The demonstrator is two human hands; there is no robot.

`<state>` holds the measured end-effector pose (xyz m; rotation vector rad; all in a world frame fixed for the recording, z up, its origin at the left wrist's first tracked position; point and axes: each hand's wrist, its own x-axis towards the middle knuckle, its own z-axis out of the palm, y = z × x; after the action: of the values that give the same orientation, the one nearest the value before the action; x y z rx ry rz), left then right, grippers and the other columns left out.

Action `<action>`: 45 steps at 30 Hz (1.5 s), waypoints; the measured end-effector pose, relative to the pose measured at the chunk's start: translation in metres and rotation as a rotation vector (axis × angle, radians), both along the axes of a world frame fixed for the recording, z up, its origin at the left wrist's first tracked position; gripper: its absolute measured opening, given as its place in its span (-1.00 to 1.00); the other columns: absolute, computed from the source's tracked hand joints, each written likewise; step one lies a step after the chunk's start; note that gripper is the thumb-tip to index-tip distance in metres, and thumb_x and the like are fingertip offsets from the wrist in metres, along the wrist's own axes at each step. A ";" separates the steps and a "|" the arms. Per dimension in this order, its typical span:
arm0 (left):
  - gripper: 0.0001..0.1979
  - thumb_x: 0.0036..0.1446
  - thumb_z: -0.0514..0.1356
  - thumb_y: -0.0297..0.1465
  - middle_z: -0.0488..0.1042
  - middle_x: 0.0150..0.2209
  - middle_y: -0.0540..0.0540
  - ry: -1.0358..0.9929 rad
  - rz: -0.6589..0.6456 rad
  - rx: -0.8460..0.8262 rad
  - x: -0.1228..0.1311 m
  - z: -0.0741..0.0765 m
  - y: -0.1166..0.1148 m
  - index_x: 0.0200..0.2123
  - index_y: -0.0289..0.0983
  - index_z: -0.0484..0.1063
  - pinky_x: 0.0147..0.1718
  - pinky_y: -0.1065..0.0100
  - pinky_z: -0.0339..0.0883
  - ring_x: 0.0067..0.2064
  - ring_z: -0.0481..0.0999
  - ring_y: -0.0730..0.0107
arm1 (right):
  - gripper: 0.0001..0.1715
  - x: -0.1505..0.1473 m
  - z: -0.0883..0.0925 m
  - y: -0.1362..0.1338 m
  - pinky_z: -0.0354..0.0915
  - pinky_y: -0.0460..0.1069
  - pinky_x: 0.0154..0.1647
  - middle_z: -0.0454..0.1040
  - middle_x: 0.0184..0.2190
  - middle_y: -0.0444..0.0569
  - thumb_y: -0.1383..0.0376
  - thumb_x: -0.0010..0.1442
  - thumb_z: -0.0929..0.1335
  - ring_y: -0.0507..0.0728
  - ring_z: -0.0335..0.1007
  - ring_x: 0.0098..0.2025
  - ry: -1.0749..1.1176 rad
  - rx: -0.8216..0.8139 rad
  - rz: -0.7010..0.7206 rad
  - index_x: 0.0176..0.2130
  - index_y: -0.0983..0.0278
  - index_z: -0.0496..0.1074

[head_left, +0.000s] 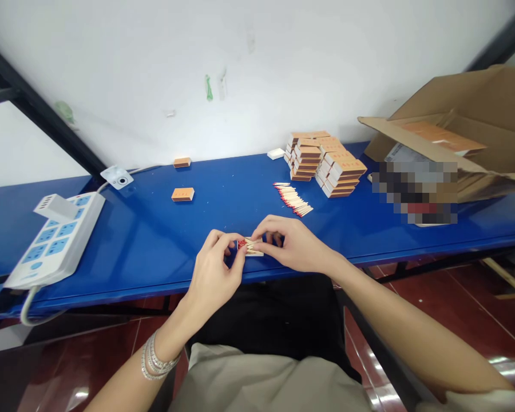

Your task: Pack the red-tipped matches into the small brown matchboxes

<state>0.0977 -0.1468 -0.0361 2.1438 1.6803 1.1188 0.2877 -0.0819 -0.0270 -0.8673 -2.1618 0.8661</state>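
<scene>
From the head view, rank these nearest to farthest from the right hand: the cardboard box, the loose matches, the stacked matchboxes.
From the right hand:
1. Loose matches, just ahead of it on the blue table.
2. Stacked matchboxes, farther ahead and to the right.
3. Cardboard box, farthest, at the table's right end.

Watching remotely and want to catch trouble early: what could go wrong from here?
The open matchbox tray pinched between the left hand and right hand might slip, and its red-tipped matches could spill over the nearby front edge of the blue table. The loose matches lying fanned out could get knocked and scattered, perhaps into the stacked matchboxes beside them.
</scene>
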 end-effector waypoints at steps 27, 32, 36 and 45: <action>-0.78 0.20 0.22 -0.38 0.48 -0.08 -0.11 0.065 -0.104 -0.007 -0.005 0.011 0.016 -0.07 -0.21 0.46 -0.11 0.27 0.40 -0.11 0.47 0.31 | -0.86 0.002 -0.008 -0.009 0.32 -0.07 -0.38 0.49 -0.24 -0.03 0.25 0.21 0.40 -0.01 0.37 -0.41 0.098 0.095 -0.046 -0.23 0.23 0.56; -0.86 0.21 0.18 -0.42 0.57 -0.17 -0.07 0.128 -0.187 -0.071 -0.005 0.017 0.023 -0.16 -0.22 0.48 -0.09 0.21 0.37 -0.14 0.50 0.27 | -0.94 0.002 -0.010 -0.011 0.36 -0.04 -0.23 0.52 -0.27 -0.04 0.32 0.20 0.41 0.05 0.44 -0.27 0.094 0.131 -0.026 -0.32 0.23 0.54; -0.92 0.21 0.19 -0.38 0.56 -0.26 -0.04 0.116 -0.164 -0.089 -0.003 0.019 0.024 -0.27 -0.22 0.49 -0.17 0.24 0.37 -0.22 0.50 0.31 | -0.89 -0.002 -0.015 -0.012 0.36 -0.04 -0.28 0.56 -0.31 -0.05 0.34 0.24 0.37 0.04 0.44 -0.32 0.081 0.154 -0.081 -0.27 0.22 0.55; -0.87 0.22 0.23 -0.28 0.59 -0.30 -0.02 0.124 -0.198 -0.100 -0.009 0.018 0.032 -0.32 -0.18 0.52 -0.21 0.26 0.40 -0.27 0.53 0.32 | -0.81 -0.001 -0.018 -0.014 0.40 0.01 -0.19 0.49 -0.19 0.02 0.30 0.27 0.33 0.08 0.46 -0.24 0.023 0.257 -0.108 -0.23 0.21 0.57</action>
<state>0.0892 -0.1149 -0.0182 2.2973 1.4969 0.8462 0.2871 -0.0960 -0.0448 -0.8300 -2.1262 0.5283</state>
